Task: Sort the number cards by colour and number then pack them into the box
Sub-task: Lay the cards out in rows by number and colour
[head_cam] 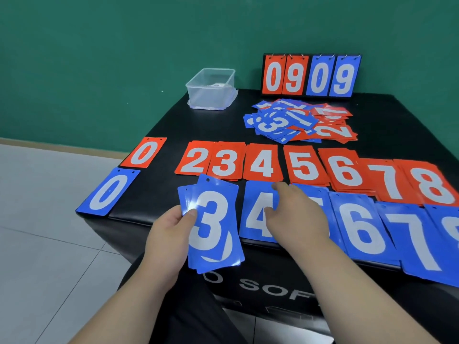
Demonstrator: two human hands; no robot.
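Green wall and pale floor tiles frame a black padded table (159, 125) where the sorting is laid out. Across its middle runs a row of glossy red plastic number cards (260, 161), small stacks showing 2 to 8 with a lone 0 to the left. Nearer the person lies a matching row of glossy blue number cards (360, 227), with a lone 0 at the left and the stacks showing 4, then one hidden by the hand, then 6, 7 and a last one cut off by the frame edge. Behind the rows sits a loose heap of unsorted red and blue cards (300, 121), a clear plastic box (211, 89) at the far left corner, and a flip scoreboard (311, 75) reading 0909.

The left hand (169, 234) grips a small fanned stack of blue 3 cards (213, 224), thumb on the face near the left edge and fingers behind. The right hand (295, 212) rests loosely open over the blue 4 and its neighbouring stack, fingers slightly curled; it seems to hold nothing, though the fingertips touching the cards are partly hidden.

These cards look thin, light and fairly stiff, with a shiny face that likely slides easily. Stacks will probably skew when lifted, as the fan in the left hand suggests. A pinch across the long edges, thumb on top and fingers beneath, should keep them squared; the punched holes at the top are no use for gripping.
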